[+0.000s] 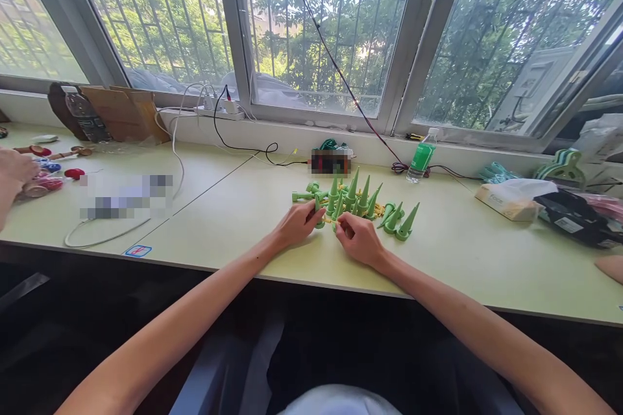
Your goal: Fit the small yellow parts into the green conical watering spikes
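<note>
Close to the desk's (272, 266) near edge, two bare hands meet in front of a cluster of green plastic spikes (351, 191). The left hand (298, 224) has its grip clamped on one green spike (318, 203), which points upward between thumb and fingers at the cluster's near left side. The right hand (360, 238) sits just beside it, fingers curled inward at a small yellow piece (328, 221) in the gap between the hands; whether that grip is closed on the piece cannot be told at this size. Most of the clustered spikes stand tip up, with yellow parts (378, 209) among them, and a few lie on their sides at the far left of the group. To the right of the cluster, one separate spike (407, 223) leans, its tip toward the upper right.

Behind the spikes, a clear bottle with a green label (421, 155) stands near the window sill, and a tissue pack (506, 200) lies farther right. At the far left, another person's hand (17, 168) is beside red and blue items (48, 172).
</note>
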A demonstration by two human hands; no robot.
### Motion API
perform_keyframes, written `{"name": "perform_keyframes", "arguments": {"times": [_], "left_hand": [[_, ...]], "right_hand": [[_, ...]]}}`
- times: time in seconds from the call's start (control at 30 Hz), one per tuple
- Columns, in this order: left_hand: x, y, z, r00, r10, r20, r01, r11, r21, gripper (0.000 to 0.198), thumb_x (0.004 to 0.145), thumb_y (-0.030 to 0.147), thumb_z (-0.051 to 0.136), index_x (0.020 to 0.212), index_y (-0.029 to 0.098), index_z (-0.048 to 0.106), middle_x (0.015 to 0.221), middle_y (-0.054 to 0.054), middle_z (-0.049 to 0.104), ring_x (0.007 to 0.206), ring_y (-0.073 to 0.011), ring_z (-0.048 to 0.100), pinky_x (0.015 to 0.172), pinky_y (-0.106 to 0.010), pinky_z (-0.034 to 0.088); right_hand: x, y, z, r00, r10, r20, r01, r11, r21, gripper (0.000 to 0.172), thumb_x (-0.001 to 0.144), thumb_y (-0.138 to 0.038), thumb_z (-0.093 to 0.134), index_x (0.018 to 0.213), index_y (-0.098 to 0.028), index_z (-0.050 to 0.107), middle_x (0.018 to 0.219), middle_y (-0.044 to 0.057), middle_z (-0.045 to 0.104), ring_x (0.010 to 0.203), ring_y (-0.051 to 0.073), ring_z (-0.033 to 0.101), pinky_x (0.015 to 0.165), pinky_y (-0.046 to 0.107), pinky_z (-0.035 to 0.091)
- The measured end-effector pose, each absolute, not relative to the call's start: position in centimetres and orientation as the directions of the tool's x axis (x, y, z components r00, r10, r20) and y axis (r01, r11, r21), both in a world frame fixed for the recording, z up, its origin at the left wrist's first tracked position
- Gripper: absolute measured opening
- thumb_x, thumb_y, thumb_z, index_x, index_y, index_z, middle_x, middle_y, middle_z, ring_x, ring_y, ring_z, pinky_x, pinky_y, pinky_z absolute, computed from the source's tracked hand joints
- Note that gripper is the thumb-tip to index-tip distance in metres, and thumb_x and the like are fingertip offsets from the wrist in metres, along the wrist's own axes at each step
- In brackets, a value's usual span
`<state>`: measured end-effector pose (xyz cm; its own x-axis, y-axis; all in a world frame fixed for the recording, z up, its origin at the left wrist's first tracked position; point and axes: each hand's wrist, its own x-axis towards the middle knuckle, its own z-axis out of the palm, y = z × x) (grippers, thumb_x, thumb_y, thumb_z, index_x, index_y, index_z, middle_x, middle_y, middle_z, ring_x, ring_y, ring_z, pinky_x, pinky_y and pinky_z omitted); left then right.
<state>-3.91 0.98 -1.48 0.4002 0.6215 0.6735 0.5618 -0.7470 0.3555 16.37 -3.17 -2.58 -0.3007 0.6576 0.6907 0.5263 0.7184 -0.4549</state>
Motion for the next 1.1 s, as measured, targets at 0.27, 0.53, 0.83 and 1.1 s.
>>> {"name": "perform_keyframes", "arguments": {"times": [0.27,0.53,0.83,1.1], "left_hand": [[-3.9,0.9,-1.8,0.417,0.608,0.675,0.558,-0.758,0.338,0.038,0.097,0.035,0.048,0.065,0.019,0.036,0.052,0.006,0.041,0.046,-0.0079,0.036,0.048,-0.023,0.029],[-4.0,0.7,-1.6,0.399,0.592,0.700,0.563,-0.761,0.323,0.039,0.096,0.035,0.050,0.064,0.019,0.036,0.051,0.007,0.037,0.045,-0.0077,0.032,0.047,-0.023,0.028],[-3.8,0.4,-1.4,0.414,0.614,0.672,0.562,-0.753,0.342,0.038,0.095,0.035,0.052,0.063,0.018,0.041,0.052,0.006,0.040,0.047,-0.0078,0.036,0.048,-0.022,0.029],[-4.0,0.5,-1.5,0.438,0.607,0.663,0.555,-0.763,0.331,0.032,0.095,0.034,0.052,0.068,0.017,0.053,0.053,0.005,0.048,0.047,-0.0083,0.040,0.050,-0.022,0.033]], "right_hand": [[16.4,-2.9,-2.5,-0.364,0.658,0.659,0.493,0.737,-0.463,0.012,0.092,-0.025,0.052,0.084,-0.019,0.058,0.064,-0.002,0.055,0.052,0.010,0.044,0.056,0.023,0.037],[16.8,-2.6,-2.7,-0.405,0.654,0.639,0.490,0.745,-0.452,0.016,0.096,-0.029,0.050,0.092,-0.019,0.061,0.068,-0.001,0.058,0.054,0.011,0.046,0.057,0.023,0.037],[16.8,-2.4,-2.6,-0.396,0.648,0.651,0.495,0.747,-0.443,0.012,0.094,-0.028,0.054,0.092,-0.018,0.062,0.072,0.000,0.061,0.053,0.010,0.046,0.058,0.023,0.039],[17.0,-2.1,-2.4,-0.421,0.654,0.628,0.494,0.746,-0.446,0.011,0.095,-0.027,0.056,0.095,-0.019,0.062,0.084,0.002,0.064,0.059,0.010,0.050,0.061,0.023,0.042]]}}
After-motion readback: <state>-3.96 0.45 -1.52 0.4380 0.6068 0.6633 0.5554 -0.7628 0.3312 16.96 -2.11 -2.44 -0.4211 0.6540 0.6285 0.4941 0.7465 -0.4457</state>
